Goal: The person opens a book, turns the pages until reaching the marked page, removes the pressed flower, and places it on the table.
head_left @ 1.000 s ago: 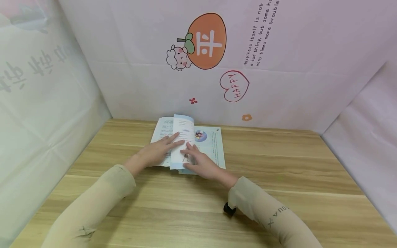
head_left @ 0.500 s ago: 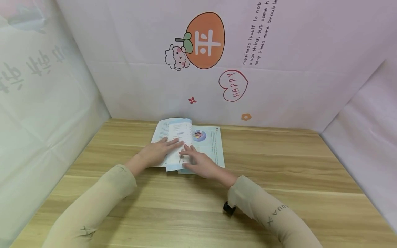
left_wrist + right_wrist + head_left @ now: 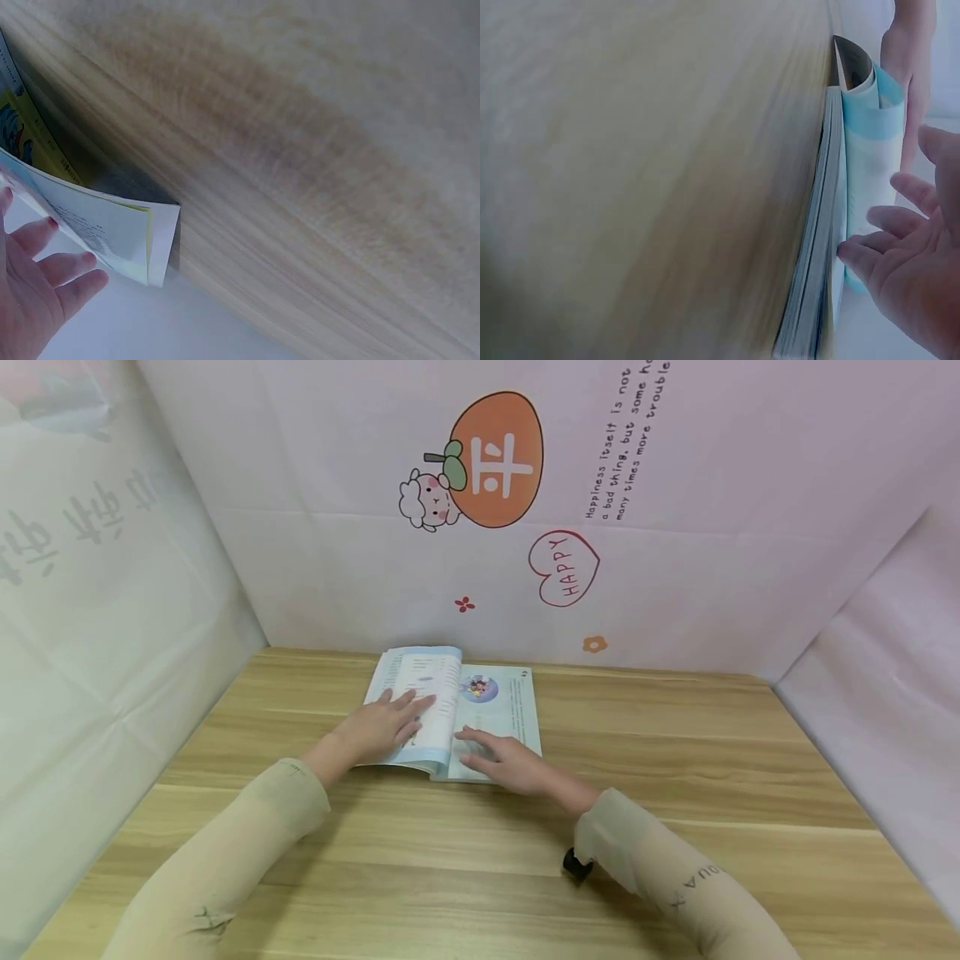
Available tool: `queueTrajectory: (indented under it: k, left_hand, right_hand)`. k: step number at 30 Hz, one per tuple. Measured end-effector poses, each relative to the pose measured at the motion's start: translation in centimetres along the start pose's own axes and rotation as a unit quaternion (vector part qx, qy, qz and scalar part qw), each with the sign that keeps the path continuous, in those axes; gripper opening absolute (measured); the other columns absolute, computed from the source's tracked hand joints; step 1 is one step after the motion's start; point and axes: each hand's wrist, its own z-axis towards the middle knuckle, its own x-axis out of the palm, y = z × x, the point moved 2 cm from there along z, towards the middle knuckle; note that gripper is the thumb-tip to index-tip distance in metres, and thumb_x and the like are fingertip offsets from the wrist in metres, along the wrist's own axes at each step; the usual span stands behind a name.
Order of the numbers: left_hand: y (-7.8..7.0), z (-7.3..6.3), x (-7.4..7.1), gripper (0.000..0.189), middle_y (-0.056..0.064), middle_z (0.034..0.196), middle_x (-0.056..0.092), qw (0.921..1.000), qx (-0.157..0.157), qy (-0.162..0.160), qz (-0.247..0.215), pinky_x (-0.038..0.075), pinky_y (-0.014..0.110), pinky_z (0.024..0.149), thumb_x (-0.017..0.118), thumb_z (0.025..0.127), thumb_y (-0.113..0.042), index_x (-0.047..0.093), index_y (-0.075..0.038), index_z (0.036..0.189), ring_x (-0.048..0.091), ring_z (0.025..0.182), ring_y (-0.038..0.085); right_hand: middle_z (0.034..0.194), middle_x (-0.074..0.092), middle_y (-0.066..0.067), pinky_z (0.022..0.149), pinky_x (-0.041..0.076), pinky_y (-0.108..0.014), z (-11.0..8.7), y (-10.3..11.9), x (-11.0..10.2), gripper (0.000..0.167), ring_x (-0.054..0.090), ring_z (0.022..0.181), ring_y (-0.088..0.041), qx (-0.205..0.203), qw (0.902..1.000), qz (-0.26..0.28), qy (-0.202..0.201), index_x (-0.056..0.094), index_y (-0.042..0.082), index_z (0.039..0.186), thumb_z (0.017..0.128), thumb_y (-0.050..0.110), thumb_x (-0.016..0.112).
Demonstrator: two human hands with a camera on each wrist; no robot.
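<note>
Book [image 3: 448, 714]: likely light, floppy-paged; hold by edges | left hand [image 3: 375, 728]: fingers spread on it | right hand [image 3: 510, 764]: fingers relaxed

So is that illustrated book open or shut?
Open: the illustrated book shows printed pages on both sides of its fold, the left hand resting on the left-hand pages.

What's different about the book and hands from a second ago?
The turning page has swung left and now lies curved over the left side of the book. The right hand has drawn back to the right, above the right-hand page. The left hand stays on the book's left side.
</note>
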Motion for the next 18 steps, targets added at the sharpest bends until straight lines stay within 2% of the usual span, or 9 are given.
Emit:
queueTrajectory:
  k: [8, 11, 18]
  left_hand:
    - [0.4, -0.1, 0.1, 0.06, 0.027, 0.162, 0.029, 0.9994, -0.025, 0.012, -0.022, 0.033, 0.068, 0.111, 0.034, 0.112, -0.043, 0.021, -0.019, 0.166, 0.032, 0.143, 0.056]
    - [0.5, -0.3, 0.2, 0.061, 0.031, 0.16, 0.03, 0.9991, -0.032, 0.014, -0.023, 0.034, 0.068, 0.11, 0.034, 0.112, -0.043, 0.022, -0.017, 0.165, 0.036, 0.139, 0.058]
    - [0.8, -0.8, 0.2, 0.058, 0.035, 0.157, 0.03, 0.9983, -0.042, 0.019, -0.036, 0.036, 0.067, 0.109, 0.034, 0.112, -0.042, 0.028, -0.016, 0.164, 0.039, 0.137, 0.058]
  right_hand:
    - [0.154, 0.05, -0.012, 0.119, 0.031, -0.049, -0.7, -0.9, -0.6, 0.043, 0.039, 0.146, -0.031, -0.038, 0.9963, -0.072, 0.027, 0.057, 0.008, 0.146, 0.106, 0.026, 0.06]
    - [0.154, 0.049, -0.013, 0.119, 0.029, -0.05, -1.1, -1.4, -1.1, 0.045, 0.036, 0.148, -0.033, -0.032, 0.9944, -0.092, 0.04, 0.058, 0.008, 0.145, 0.104, 0.026, 0.063]
    - [0.161, 0.039, -0.01, 0.122, 0.024, -0.047, -2.3, -2.4, -2.7, 0.052, 0.025, 0.153, -0.031, 0.012, 0.9926, -0.097, 0.072, 0.059, 0.009, 0.144, 0.098, 0.025, 0.074]
